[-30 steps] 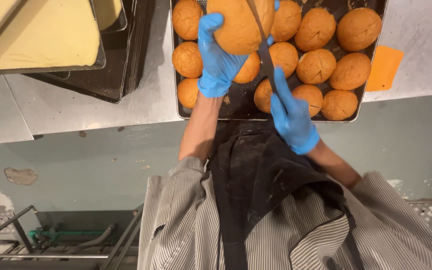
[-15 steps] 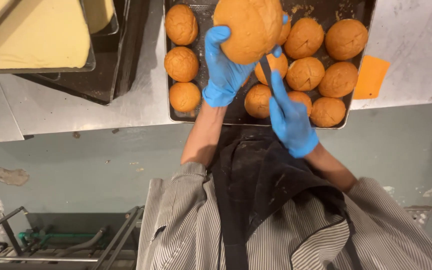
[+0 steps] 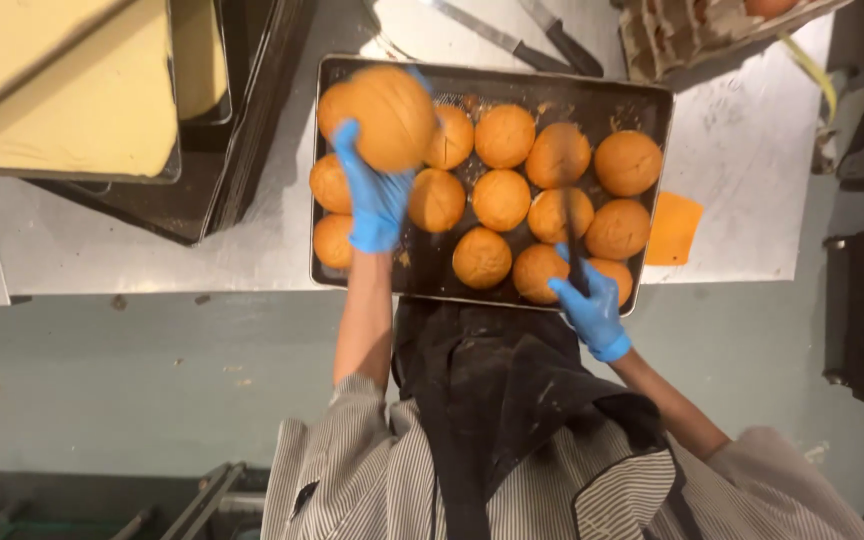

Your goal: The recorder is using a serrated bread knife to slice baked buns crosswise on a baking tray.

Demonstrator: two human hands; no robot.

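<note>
Head view: the left hand [image 3: 377, 205], in a blue glove, was closed around a large round bun [image 3: 392, 118], fingers wrapped up its near side, lifting it clear above the eleven o'clock corner of a dark baking tray [image 3: 652, 100]. The right hand [image 3: 590, 308], also gloved in blue, was curled shut on the dark handle of a knife [image 3: 570, 225], whose blade pointed toward twelve o'clock across the buns near the tray's five o'clock edge. The blade touched no bun that I could make out, and it stood well apart from the lifted one.

The tray sat on a steel worktable [image 3: 152, 250] and held about a dozen more golden-brown buns [image 3: 502, 198] in loose rows. All of them looked whole from above; whether any had been slit along the side could not be told at this angle. As a judgement, the cutting seemed at an early stage or between buns, with most of the tray left to handle.

At ten o'clock lay stacked dark pans [image 3: 252, 120] beside a pale yellow board [image 3: 62, 110]. At three o'clock of the tray lay a flat orange square [image 3: 674, 228], and at twelve o'clock two spare knives [image 3: 512, 40] rested on the table.
</note>
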